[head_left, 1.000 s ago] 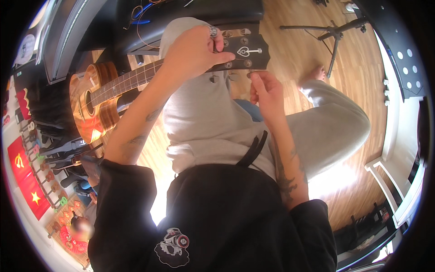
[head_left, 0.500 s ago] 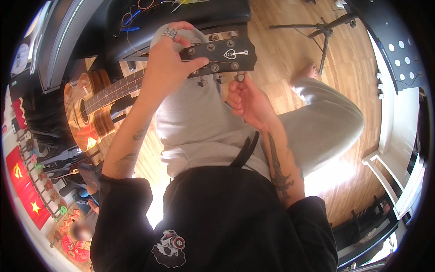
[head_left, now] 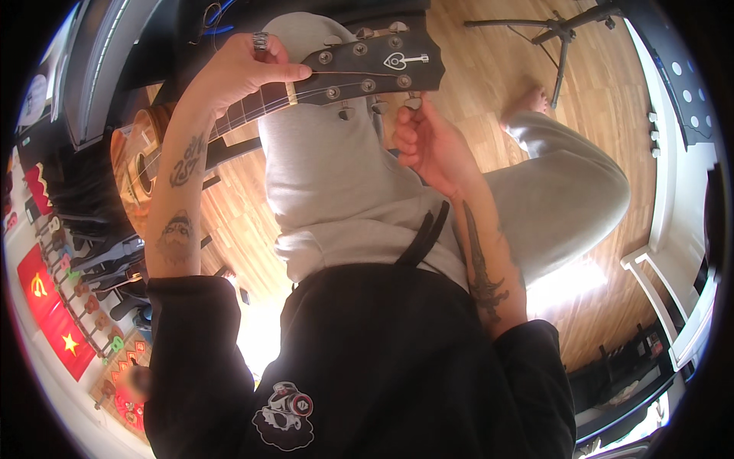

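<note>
An acoustic guitar point(head_left: 130, 164) lies across my left leg, its black headstock point(head_left: 375, 64) pointing to the right. A copper-coloured guitar string point(head_left: 348, 73) runs over the headstock to the tuning post nearest its end. Just behind the pale nut point(head_left: 290, 93), my left hand point(head_left: 241, 73) pinches that string between thumb and forefinger. My right hand point(head_left: 436, 149) is closed at the near edge of the headstock, thumb and finger on the end tuning peg point(head_left: 413, 102). Other strings reach the near-side posts.
Blue-handled pliers point(head_left: 218, 15) and loose wire lie on a black surface at the top left. A black tripod stand point(head_left: 558, 30) stands on the wooden floor at the upper right, beyond my bare foot point(head_left: 535, 99). A white metal frame point(head_left: 657, 306) is at the right.
My left hand has drawn back from the headstock to the nut, uncovering the string and posts. My right hand stays at the end peg. The whole view has shifted slightly.
</note>
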The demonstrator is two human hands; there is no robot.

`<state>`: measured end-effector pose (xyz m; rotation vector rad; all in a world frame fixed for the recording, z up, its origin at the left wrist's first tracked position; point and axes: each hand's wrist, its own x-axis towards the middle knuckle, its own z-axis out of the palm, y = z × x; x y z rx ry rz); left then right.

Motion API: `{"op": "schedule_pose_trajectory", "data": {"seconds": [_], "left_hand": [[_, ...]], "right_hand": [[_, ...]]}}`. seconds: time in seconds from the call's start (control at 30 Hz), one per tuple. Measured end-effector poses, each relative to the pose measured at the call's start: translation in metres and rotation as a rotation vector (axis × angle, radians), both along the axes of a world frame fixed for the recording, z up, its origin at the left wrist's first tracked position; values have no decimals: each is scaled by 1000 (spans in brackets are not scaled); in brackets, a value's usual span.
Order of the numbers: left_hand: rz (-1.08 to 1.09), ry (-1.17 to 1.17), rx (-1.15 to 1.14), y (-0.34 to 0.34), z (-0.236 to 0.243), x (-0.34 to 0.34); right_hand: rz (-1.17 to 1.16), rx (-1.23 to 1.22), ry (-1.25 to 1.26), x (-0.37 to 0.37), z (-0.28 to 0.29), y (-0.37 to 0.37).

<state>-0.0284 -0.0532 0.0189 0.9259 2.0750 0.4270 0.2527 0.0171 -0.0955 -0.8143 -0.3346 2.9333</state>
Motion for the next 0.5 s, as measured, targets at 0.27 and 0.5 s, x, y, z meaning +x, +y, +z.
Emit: {"op": "schedule_pose_trajectory", "data": {"seconds": [0.27,0.5], "left_hand": [[-22,-43,-17,-8,6,-5],[101,-158,53,-22,9,-6]], "right_hand": [[-13,8,24,-1,-3,0],[-13,23,2,-1,0,0]]}}
